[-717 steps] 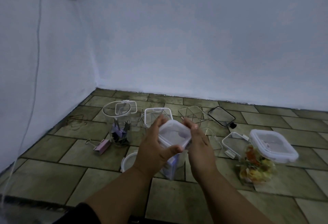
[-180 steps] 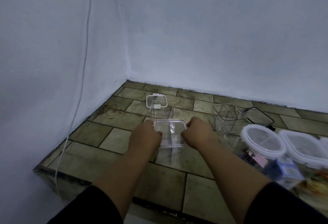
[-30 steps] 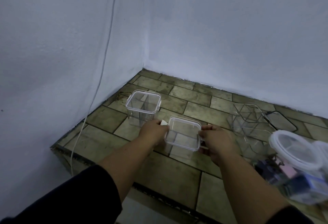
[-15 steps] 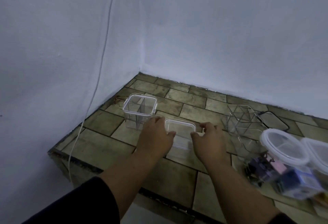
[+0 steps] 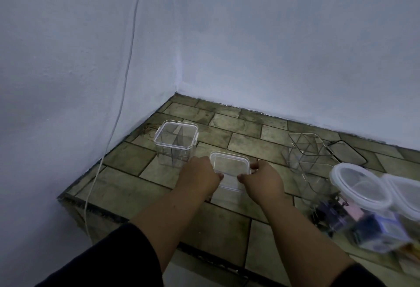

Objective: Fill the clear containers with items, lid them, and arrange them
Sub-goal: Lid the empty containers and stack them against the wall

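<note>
On the tiled desk point(image 5: 127, 180) in the corner, gripping the clear box point(image 5: 227, 194) between left hand point(image 5: 200, 176) and right hand point(image 5: 261, 178), both just as near, fingers point(image 5: 215, 176) curled over its lid point(image 5: 229, 163) edges.

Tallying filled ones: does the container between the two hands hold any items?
No: the lidded container gripped by the left hand and right hand shows only bare tile through its clear lid and walls.

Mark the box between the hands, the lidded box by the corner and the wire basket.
box between the hands point(image 5: 229, 161): head view, on its clear lid.
lidded box by the corner point(image 5: 176, 135): head view, centre of its lid.
wire basket point(image 5: 305, 150): head view, where its wires cross.
</note>
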